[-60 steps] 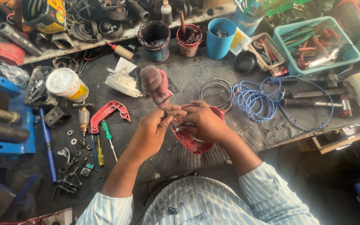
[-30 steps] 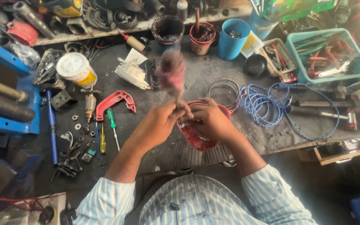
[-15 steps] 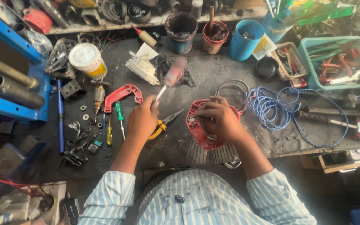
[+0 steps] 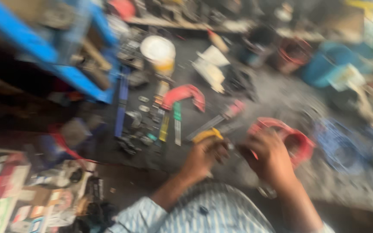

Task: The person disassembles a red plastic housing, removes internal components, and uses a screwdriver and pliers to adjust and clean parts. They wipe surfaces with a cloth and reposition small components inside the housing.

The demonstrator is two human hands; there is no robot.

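Nearest the camera, the person's striped shirt leads out to two bare forearms over a dark, cluttered counter. The left hand is curled around yellow-handled pliers; the frame is blurred, so how tightly it closes cannot be told. The pliers look stiff, fairly light metal, and the coated handles are the natural hold, less slippery than the bare jaws.

The right hand rests with fingers bent on a red ring-shaped part lying on the counter just right of the pliers. The part looks rigid and is best held by its rim.

Beyond the hands lie a red clamp, small screwdrivers and scattered bits. A coil of blue wire sits to the right. Farther back stand a white tub and a blue vice at the left. The counter looks gritty and crowded, with little free room.
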